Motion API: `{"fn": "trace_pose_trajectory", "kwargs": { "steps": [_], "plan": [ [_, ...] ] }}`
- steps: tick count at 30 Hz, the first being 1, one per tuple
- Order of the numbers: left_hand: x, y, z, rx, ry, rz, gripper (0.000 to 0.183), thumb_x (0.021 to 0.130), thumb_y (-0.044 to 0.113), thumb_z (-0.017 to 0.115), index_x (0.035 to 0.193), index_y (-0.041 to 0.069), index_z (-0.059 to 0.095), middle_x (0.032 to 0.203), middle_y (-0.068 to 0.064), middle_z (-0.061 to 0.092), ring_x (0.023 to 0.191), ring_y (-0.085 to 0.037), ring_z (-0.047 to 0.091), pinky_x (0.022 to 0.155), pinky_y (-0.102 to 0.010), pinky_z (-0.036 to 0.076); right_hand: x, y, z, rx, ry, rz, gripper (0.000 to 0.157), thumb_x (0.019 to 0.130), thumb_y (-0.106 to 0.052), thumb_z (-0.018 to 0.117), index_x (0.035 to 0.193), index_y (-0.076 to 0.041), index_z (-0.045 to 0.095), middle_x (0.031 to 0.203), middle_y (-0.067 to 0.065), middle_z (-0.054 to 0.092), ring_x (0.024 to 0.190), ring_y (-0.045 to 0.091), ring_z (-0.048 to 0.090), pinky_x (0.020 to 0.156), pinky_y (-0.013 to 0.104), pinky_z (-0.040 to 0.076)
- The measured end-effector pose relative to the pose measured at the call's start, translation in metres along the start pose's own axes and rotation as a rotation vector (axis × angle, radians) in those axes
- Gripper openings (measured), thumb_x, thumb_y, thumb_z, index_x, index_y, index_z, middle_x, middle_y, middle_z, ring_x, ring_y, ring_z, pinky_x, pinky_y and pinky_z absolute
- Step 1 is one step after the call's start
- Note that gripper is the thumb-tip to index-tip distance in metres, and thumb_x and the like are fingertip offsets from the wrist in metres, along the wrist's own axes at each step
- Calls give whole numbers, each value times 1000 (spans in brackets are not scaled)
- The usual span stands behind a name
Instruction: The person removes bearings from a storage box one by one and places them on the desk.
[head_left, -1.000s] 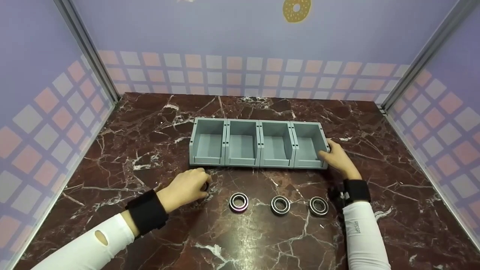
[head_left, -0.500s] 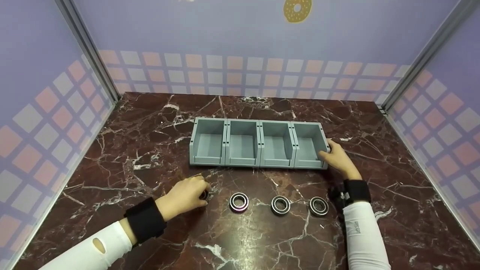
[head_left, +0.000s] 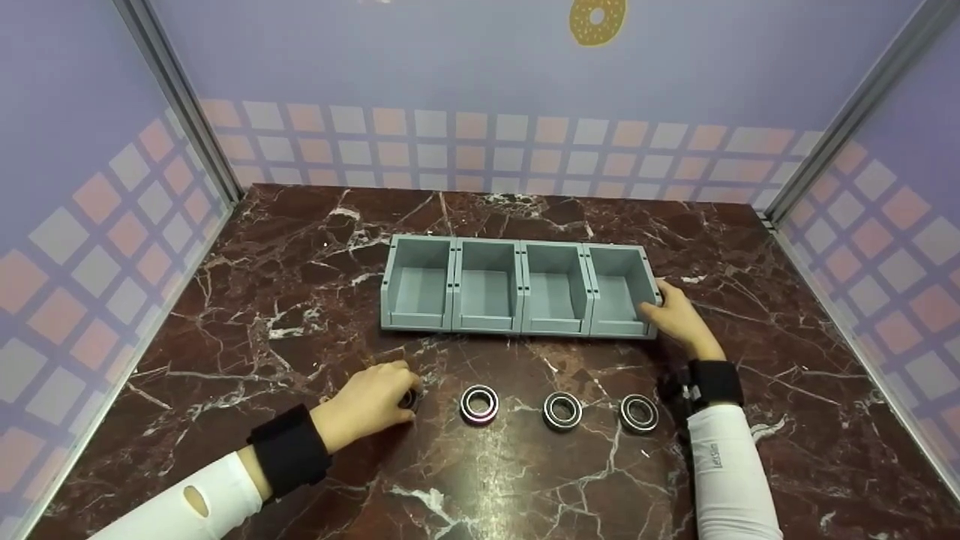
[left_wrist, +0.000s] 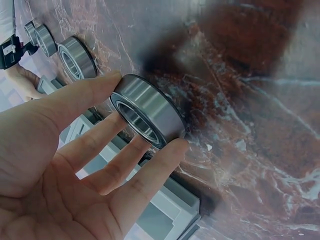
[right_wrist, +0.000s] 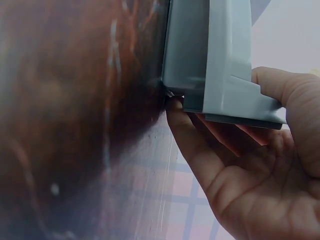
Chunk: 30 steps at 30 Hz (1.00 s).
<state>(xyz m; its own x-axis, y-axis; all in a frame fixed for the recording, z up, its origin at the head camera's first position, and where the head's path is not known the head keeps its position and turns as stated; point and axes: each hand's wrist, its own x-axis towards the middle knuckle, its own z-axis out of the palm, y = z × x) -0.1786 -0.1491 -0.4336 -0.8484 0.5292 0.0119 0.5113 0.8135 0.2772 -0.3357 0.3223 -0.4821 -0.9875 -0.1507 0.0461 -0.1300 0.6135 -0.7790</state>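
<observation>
Between thumb and fingers, my left hand (head_left: 373,400) pinches a steel ball bearing (left_wrist: 150,107) at the marble table's surface, left of the other bearings. In the head view most of that bearing hides behind the fingers. My right hand (head_left: 681,319) grips the right side wall of a row of grey storage bins (head_left: 486,324), its thumb over the rim and its fingers outside. In the right wrist view the bin's corner (right_wrist: 227,75) sits between thumb and fingers. The bins' compartments look bare inside.
Three more bearings lie in a line in front of the bins: one ringed bearing (head_left: 479,405) nearest my left hand, a middle bearing (head_left: 562,412) and a right bearing (head_left: 639,413). Patterned purple walls (head_left: 480,75) enclose the marble table (head_left: 525,487) at the back and sides.
My left hand has moved slightly toward the front edge, away from the bins, with the bearing in its fingers. The right hand stays on the bin wall.
</observation>
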Motion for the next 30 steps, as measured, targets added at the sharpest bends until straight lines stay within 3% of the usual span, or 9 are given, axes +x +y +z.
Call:
{"fn": "trace_pose_trajectory", "kwargs": {
  "steps": [14,30],
  "plan": [
    [-4,3,6,5,18,-19,31,75,12,88,103,2,78,92,-12,69,84,-34,70,74,-49,61,-3,-4,0,9,9,-13,46,91,2,55,135,15,53,121,34,65,89,6,57,76,11,46],
    [-8,5,13,26,48,-27,29,75,12,88,102,4,78,93,-11,67,85,-33,67,71,-48,61,-2,-1,0,22,1,-4,46,91,3,52,135,17,51,121,35,63,88,7,56,74,12,46]
  ]
}}
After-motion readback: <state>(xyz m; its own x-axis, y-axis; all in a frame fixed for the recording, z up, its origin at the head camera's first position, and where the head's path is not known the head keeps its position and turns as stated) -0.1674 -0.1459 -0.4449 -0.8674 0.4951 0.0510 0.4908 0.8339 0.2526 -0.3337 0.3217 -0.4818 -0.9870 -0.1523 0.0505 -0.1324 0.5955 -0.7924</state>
